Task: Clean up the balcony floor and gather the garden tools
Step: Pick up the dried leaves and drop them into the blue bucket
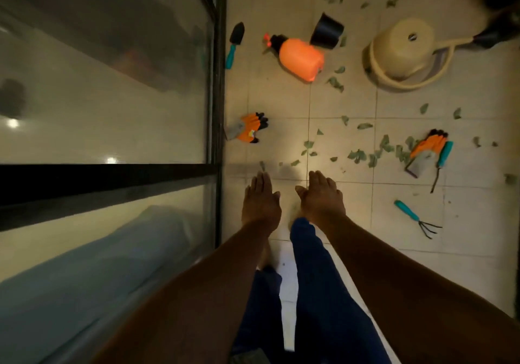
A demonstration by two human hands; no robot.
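My left hand [260,200] and my right hand [322,195] reach forward side by side over the tiled floor, fingers straight, holding nothing. An orange glove [249,128] lies by the glass door. A second orange glove [426,150] lies to the right, beside a teal-handled tool [443,161]. A teal-handled hand rake [416,219] lies nearer on the right. An orange spray bottle [299,57] lies on its side farther off, with a teal-handled trowel [233,44] near the door frame. Several green leaf scraps [363,154] are scattered over the tiles.
A black pot [327,31] lies tipped beside the spray bottle. A cream pot [405,51] is overturned on its saucer at the far right. A glass door with a black frame [216,82] runs along the left. My legs in blue trousers [318,279] stand below.
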